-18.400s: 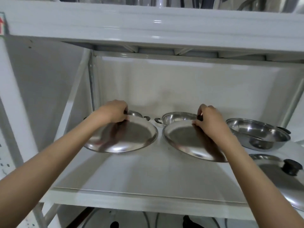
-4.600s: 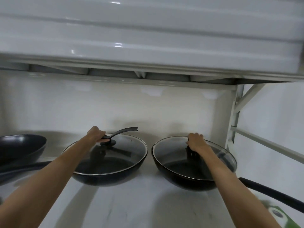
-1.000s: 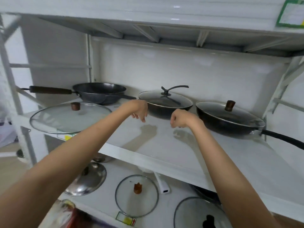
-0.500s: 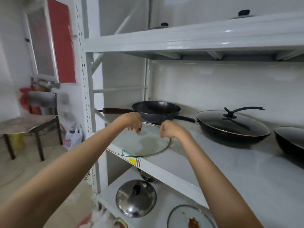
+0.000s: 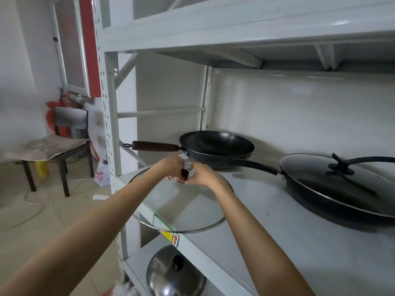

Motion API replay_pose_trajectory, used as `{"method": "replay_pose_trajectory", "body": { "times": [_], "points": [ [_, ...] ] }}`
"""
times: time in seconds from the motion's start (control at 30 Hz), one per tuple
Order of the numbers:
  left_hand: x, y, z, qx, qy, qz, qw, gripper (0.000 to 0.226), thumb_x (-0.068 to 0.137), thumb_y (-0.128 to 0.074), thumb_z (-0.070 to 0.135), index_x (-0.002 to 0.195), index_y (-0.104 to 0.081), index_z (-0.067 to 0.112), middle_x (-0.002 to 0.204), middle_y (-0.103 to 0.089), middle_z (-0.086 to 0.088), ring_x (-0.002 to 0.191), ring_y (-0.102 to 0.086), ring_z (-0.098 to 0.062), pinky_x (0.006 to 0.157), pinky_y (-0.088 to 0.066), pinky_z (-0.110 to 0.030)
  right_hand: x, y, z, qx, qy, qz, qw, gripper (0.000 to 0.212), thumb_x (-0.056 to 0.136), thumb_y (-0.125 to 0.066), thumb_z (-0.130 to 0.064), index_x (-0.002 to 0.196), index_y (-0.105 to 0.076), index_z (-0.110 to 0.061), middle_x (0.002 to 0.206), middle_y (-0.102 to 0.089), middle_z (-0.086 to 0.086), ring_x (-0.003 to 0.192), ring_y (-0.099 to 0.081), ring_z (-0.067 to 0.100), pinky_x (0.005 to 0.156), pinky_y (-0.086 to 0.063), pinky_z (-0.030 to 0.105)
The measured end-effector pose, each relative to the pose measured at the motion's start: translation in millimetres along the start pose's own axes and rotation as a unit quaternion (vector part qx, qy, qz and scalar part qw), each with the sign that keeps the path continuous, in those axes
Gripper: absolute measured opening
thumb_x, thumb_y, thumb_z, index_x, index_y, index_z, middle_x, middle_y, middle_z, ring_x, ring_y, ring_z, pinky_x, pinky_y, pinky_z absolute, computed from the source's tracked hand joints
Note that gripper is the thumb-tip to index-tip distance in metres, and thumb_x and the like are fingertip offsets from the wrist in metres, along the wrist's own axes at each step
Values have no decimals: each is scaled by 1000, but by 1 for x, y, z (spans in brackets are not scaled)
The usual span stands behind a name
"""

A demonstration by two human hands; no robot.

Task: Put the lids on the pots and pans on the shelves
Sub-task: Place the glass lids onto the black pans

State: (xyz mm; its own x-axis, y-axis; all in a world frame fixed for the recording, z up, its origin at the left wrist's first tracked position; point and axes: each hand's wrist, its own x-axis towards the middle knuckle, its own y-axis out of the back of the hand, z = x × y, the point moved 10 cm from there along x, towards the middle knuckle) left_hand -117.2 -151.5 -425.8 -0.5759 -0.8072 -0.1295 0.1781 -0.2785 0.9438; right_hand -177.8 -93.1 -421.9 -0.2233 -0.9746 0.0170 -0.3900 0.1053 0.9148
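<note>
The left hand [image 5: 174, 167] and right hand [image 5: 201, 174] both pinch the brown knob [image 5: 184, 174] of the glass lid [image 5: 181, 208]. The lid lies on the white shelf [image 5: 267, 242], just in front of the open black wok [image 5: 215, 146]. Left of the shelf stands a table [image 5: 42, 146] on a tan floor [image 5: 32, 221].

- My left hand [image 5: 173, 167] and right hand [image 5: 202, 174] meet at the brown knob [image 5: 184, 174] of a glass lid [image 5: 181, 210], fingers curled on it from both sides.
- The lid lies on the white shelf [image 5: 277, 242], its rim hanging over the front edge.
- Just behind it sits an uncovered black wok [image 5: 215, 147] with a wooden handle [image 5: 155, 145] pointing left.
- To the right stands a black pan [image 5: 333, 195] already lidded.
- Below, a steel lid [image 5: 176, 274] rests on the lower shelf.
</note>
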Motion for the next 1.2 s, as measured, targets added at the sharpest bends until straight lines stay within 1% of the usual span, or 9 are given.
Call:
{"method": "replay_pose_trajectory", "body": {
  "times": [0.2,0.27,0.37,0.53,0.63,0.7,0.93,1.1,1.2],
  "points": [
    [19,-11,-1,2,-34,-5,999,36,83,-66,16,113,-68,-3,112,-73,-17,80,-62,-19,74,-49,-23,12,-5,-11,-1,29,1,1000,28,88,-60,-12,114,-63,0,112,-69,19,100,-65,33,81,-51,38],
    [20,-10,-2,5,-39,3,999,35,83,-66,17,111,-69,-3,109,-74,-16,79,-61,-19,80,-46,-26,10,-5,-16,-10,36,-9,999,27,90,-59,-9,115,-63,0,106,-69,17,83,-60,26,59,-48,26],
    [16,-10,-4,3,-44,-4,999,34,83,-66,17,111,-68,-3,104,-74,-15,81,-66,-22,80,-48,-26,7,-2,-25,-19,54,-14,998,16,90,-55,-4,103,-63,-9,67,-55,-1,56,-46,13,36,-35,11],
    [-5,-1,0,-31,-67,-40,996,32,83,-68,17,108,-67,-4,90,-72,-11,77,-68,-22,84,-53,-28,1,3,-30,-48,42,-26,998,8,87,-55,-6,80,-56,-10,60,-48,-2,67,-53,20,49,-35,24],
    [-25,13,11,-33,-90,-38,995,20,85,-67,19,101,-67,6,66,-61,6,61,-63,-9,66,-47,-15,-12,16,-36,-43,44,-29,998,20,86,-55,-5,66,-53,-9,57,-46,-1,54,-45,14,48,-31,23],
    [-38,25,23,-53,-103,-42,992,12,87,-66,16,95,-62,7,68,-59,4,60,-59,-7,71,-50,-18,-22,33,-39,-45,43,-9,998,12,85,-55,-4,73,-54,-6,56,-44,0,51,-40,13,47,-29,24],
    [-60,99,66,-77,-137,12,987,37,90,-63,16,114,-63,-12,98,-66,-17,79,-63,-24,98,-51,-38,-42,119,-59,-25,66,66,995,21,81,-60,-7,87,-67,12,71,-50,13,67,-39,21,57,-28,30],
    [-37,132,89,-95,-136,49,985,28,90,-63,12,110,-67,-6,80,-65,-9,70,-61,-17,91,-53,-32,-27,159,-58,-24,55,104,993,19,84,-61,-3,94,-69,12,74,-55,15,56,-42,17,49,-30,27],
    [-11,138,95,-92,-130,71,985,21,88,-62,12,99,-70,-4,78,-67,-10,75,-64,-21,94,-53,-33,-2,165,-41,6,37,112,993,20,86,-57,-2,97,-69,10,78,-60,14,70,-53,22,57,-38,27]
  ]
}}
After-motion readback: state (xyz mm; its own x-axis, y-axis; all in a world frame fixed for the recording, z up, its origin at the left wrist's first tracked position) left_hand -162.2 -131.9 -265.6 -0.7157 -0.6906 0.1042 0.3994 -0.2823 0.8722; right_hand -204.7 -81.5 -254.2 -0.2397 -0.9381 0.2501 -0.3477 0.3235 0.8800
